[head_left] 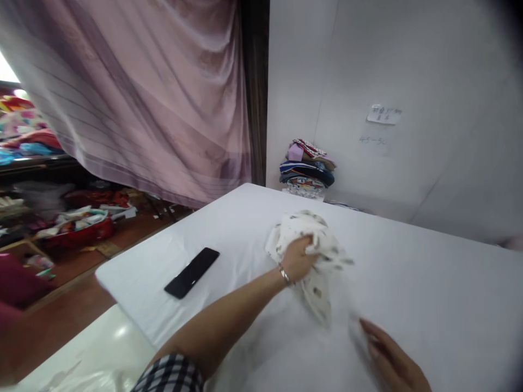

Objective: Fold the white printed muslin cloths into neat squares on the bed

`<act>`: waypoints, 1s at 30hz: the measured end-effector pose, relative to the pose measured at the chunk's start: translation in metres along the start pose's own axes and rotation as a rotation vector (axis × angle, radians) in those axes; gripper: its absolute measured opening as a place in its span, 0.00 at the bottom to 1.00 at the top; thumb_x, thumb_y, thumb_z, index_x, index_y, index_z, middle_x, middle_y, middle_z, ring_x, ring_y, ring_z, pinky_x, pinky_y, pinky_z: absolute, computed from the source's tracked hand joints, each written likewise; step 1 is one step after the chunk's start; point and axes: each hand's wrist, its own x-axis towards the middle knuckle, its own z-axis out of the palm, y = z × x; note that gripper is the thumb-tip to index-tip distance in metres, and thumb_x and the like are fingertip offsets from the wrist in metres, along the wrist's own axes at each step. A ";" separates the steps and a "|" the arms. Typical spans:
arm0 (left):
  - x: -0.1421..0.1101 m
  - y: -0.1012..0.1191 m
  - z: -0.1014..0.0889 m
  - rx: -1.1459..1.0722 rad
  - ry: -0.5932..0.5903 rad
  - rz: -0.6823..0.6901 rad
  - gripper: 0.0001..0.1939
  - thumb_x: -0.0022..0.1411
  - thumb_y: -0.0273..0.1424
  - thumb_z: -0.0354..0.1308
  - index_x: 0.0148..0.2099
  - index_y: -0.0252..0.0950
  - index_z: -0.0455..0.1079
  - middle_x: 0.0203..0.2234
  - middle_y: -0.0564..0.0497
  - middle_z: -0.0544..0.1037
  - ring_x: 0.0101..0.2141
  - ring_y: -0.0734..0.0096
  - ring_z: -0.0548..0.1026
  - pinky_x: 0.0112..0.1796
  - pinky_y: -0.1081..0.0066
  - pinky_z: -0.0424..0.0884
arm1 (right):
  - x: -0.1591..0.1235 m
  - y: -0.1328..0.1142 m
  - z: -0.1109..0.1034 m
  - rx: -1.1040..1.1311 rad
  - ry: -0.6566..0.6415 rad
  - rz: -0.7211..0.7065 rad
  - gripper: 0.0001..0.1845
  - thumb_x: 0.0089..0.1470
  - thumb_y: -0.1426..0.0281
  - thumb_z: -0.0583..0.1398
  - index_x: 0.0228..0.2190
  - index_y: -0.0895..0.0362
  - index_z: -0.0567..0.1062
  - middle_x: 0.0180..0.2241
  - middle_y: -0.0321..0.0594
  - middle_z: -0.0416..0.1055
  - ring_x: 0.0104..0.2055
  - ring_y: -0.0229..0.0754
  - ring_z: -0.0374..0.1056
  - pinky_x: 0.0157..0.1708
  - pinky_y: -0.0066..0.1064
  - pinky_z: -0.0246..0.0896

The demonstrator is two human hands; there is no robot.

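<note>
Bright daylight glare at upper left, soft indoor light, motion blur, dark right corners

printed garment point(296, 226): soft cloth, matt | phone point(192, 273): dark, glossy | curtain point(204, 109): cloth, slight sheen

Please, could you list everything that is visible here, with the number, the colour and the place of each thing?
Soft printed cloth: 1, white with dark marks, in the left hand
Flat rectangular phone: 1, black, on the table, left
Large covered table: 1, white, centre
Glossy surface: 1, whitish, lower left
Folded fabric stack: 1, multicoloured, by the wall
Handwritten paper labels: 2, pale, on the wall
Smooth wall: 1, pale grey, behind
Draped curtain: 1, pink-mauve, upper left
Upright post: 1, dark, beside the curtain
Round tub: 1, red, on the floor
Textile heap: uncountable, multicoloured, far left
Bracelet: 1, silvery, left wrist
Checked sleeve: 1, black-white, left arm
Hands: 2, left gripping, right blurred
</note>
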 end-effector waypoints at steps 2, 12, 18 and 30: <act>-0.037 0.022 0.028 -0.019 -0.274 0.093 0.09 0.52 0.28 0.54 0.36 0.36 0.72 0.33 0.51 0.77 0.37 0.69 0.74 0.41 0.73 0.67 | 0.003 -0.014 -0.008 0.347 0.108 0.151 0.29 0.49 0.50 0.55 0.52 0.46 0.66 0.52 0.39 0.65 0.52 0.49 0.63 0.48 0.42 0.64; -0.112 0.068 0.064 0.067 -0.609 0.241 0.40 0.44 0.47 0.61 0.58 0.39 0.57 0.56 0.45 0.63 0.55 0.51 0.60 0.54 0.57 0.54 | 0.006 -0.054 -0.015 0.849 0.162 0.310 0.34 0.49 0.65 0.61 0.57 0.46 0.57 0.52 0.38 0.65 0.50 0.48 0.65 0.49 0.42 0.60; -0.116 0.067 0.071 0.096 -0.583 0.068 0.24 0.54 0.36 0.55 0.53 0.37 0.62 0.47 0.45 0.72 0.48 0.55 0.68 0.49 0.58 0.62 | 0.008 -0.052 -0.013 0.797 0.187 0.263 0.38 0.47 0.67 0.63 0.57 0.45 0.55 0.50 0.39 0.67 0.47 0.47 0.67 0.45 0.41 0.64; -0.050 -0.012 0.004 -0.744 0.466 -0.651 0.16 0.59 0.35 0.51 0.50 0.41 0.66 0.46 0.50 0.73 0.48 0.64 0.69 0.50 0.64 0.63 | 0.005 -0.047 -0.067 0.719 0.404 0.228 0.32 0.41 0.70 0.64 0.50 0.49 0.65 0.42 0.38 0.73 0.40 0.47 0.71 0.38 0.39 0.68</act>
